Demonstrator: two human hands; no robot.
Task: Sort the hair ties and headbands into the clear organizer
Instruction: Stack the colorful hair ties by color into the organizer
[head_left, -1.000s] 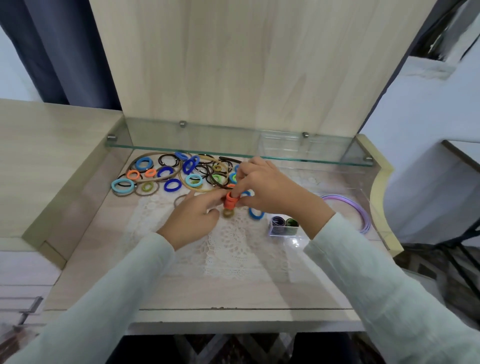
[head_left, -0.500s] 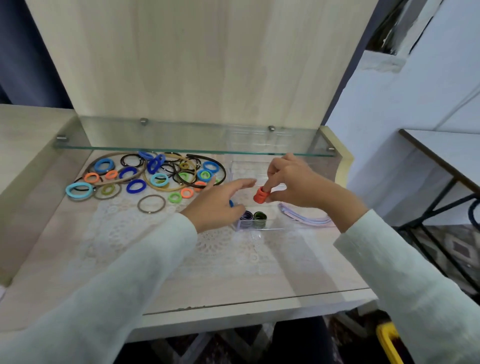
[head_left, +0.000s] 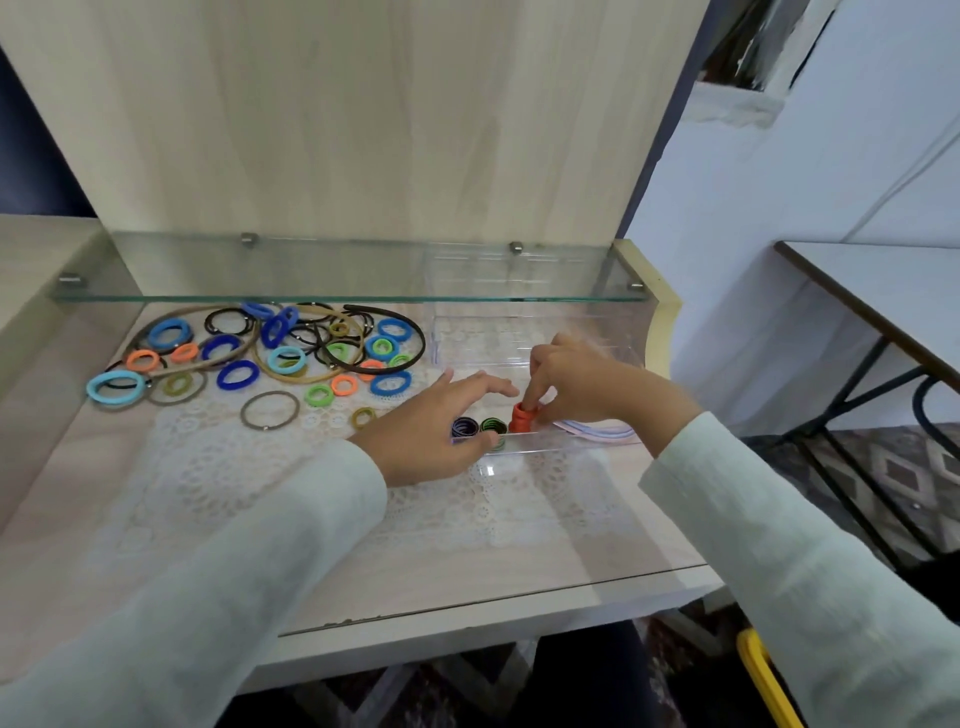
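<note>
2 long sleeves in view, same fabric. L sleeve (head_left: 234, 571) and R sleeve (head_left: 779, 545): pale mint-white, fine woven texture, loose fit, plain, soft creases along length. Cuffs (head_left: 363, 470): straight hem, ending at wrists. L hand (head_left: 431, 431) and R hand (head_left: 582, 387): bare beyond cuffs.

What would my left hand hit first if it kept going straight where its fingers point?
Probably the right hand, which pinches the stack of orange hair ties in the clear plastic organizer. The left hand aims its fingers there, though depth is unclear.
</note>
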